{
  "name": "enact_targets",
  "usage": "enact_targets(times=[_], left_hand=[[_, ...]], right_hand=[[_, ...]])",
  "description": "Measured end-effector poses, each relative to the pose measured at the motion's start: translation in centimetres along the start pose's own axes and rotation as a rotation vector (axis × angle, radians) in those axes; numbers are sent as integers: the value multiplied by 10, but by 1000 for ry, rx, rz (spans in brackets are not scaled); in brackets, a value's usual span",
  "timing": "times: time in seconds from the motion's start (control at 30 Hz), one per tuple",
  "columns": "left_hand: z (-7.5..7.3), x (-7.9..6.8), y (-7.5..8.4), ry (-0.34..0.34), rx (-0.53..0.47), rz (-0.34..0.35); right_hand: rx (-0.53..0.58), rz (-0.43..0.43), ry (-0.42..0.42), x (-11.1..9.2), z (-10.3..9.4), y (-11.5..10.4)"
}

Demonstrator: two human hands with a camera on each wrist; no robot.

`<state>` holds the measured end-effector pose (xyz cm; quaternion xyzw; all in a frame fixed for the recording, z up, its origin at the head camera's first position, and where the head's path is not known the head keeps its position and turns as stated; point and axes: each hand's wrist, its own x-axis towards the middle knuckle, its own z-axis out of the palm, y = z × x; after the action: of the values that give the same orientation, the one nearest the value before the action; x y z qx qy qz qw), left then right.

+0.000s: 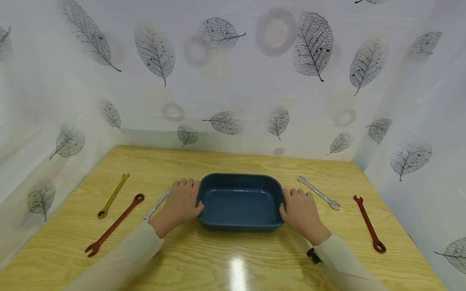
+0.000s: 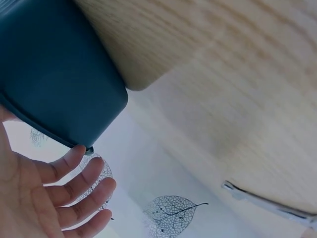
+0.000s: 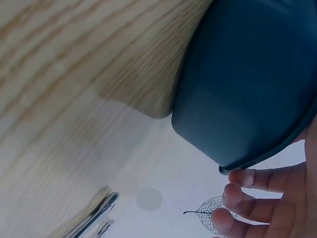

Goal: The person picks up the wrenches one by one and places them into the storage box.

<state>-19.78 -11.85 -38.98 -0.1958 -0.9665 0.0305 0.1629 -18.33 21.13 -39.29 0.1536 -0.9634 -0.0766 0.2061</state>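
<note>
Between both hands is a dark blue rectangular basin [image 1: 240, 228], its open top facing up and its inside bare. At its left end my left hand [image 1: 182, 202] grips the rim, the thumb over the edge. My right hand [image 1: 301, 212] holds the opposite end in the same way. Each wrist view shows the basin's outer side wall [image 2: 64, 74] with fingertips [image 3: 242, 177] at the rim; the other fingers are spread loosely. Whether the basin's base touches the table is hard to tell.
On the wooden table [image 1: 204, 262], a yellow wrench [image 1: 113, 196], a red wrench [image 1: 115, 224] and a silver wrench [image 1: 156, 205] lie left. Another silver wrench [image 1: 318, 192] and a red one [image 1: 369, 224] lie right. Leaf-print cloth [image 1: 233, 81] encloses the back and sides.
</note>
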Motion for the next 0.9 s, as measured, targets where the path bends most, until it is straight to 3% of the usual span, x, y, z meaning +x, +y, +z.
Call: enact_targets(times=[0.17,0.3,0.5,0.73,0.9], left_hand=[[-3,10,-4,-9,21,-3],[-1,25,-10,24,-23,19],[6,50,-18,88,-107,149],[16,73,-23,111,-69,286],[22,84,-22,110,-59,340]], right_hand=[[4,0,2,0,-4,0],[13,-10,25,0,-6,1],[27,-44,81,0,-6,3],[17,-60,91,0,-4,4],[17,-66,104,-2,-2,4]])
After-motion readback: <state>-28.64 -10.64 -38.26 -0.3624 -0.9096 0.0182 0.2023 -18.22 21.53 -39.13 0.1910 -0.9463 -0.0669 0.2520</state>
